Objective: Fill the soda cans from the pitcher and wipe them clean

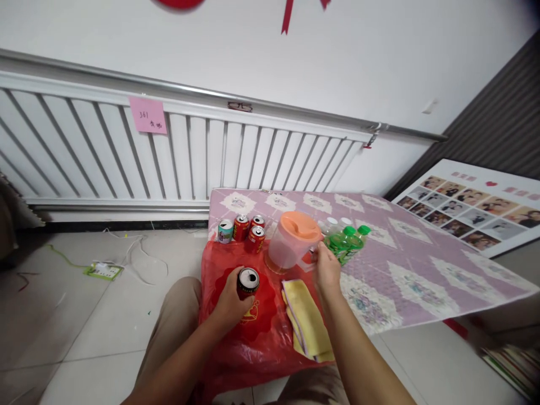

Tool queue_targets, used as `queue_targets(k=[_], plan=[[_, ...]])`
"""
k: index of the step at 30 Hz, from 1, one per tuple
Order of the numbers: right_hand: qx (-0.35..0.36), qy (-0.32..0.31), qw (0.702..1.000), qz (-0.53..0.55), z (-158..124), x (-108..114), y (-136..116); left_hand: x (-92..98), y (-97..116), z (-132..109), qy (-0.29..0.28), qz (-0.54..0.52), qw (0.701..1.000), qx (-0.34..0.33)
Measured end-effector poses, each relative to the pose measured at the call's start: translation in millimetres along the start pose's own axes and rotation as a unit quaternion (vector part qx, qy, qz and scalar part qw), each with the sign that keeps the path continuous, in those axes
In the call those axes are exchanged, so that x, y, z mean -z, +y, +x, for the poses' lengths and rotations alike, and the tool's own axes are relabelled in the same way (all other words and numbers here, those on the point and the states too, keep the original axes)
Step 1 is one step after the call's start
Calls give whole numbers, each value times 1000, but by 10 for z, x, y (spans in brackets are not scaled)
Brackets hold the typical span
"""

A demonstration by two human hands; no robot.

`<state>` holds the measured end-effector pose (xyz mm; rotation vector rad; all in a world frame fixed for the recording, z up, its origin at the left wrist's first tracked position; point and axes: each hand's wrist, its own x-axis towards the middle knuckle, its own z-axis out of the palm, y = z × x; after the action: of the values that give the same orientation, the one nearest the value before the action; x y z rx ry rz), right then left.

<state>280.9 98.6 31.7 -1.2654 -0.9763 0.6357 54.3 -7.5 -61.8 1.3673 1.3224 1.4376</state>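
My left hand (230, 301) is wrapped round an opened red can (248, 282) that stands on a red plastic sheet (253, 343). My right hand (325, 269) grips the handle of a clear pitcher with an orange lid (293, 239), which stands upright just behind a folded yellow cloth (306, 320). Three red cans (248, 228) and a teal can (225, 230) stand in a cluster at the table's left edge. Green-capped bottles (348, 242) lie to the right of the pitcher, close to my right hand.
A low table with a purple patterned cover (405, 253) runs off to the right. A white radiator (126, 157) with a pink note (148, 115) lines the wall. A power strip and cables (103, 271) lie on the tiled floor. A photo board (476, 208) leans at right.
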Motion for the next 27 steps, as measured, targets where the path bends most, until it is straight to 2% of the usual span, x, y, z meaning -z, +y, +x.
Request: queue_targets(k=[3,7,12,15,19,20,22,24,25,27], plan=[[-13,6,1000,7,-51,-3,91,24,18,-15,-16,10,1000,2],[-28,-23,999,-1,-89,63,145,55,43,-28,-29,21,999,8],[-34,-67,996,-52,-163,356,160,65,31,-32,-26,39,999,-4],[-34,-64,992,-104,-365,571,190,69,4,-32,-23,45,999,-9],[-7,-114,972,-205,-828,683,227,79,-4,-28,-24,55,998,-15],[19,-146,941,-304,-947,672,229,81,-2,-26,-23,58,998,-16],[23,-181,854,-487,-1143,629,235,84,4,-23,-23,64,998,-16],[11,-209,777,-594,-1260,596,259,85,6,-21,-21,69,997,-17],[7,-223,755,-617,-1287,595,283,84,6,-20,-19,71,997,-18],[23,-240,743,-624,-1289,628,363,84,4,-19,-17,72,997,-23]])
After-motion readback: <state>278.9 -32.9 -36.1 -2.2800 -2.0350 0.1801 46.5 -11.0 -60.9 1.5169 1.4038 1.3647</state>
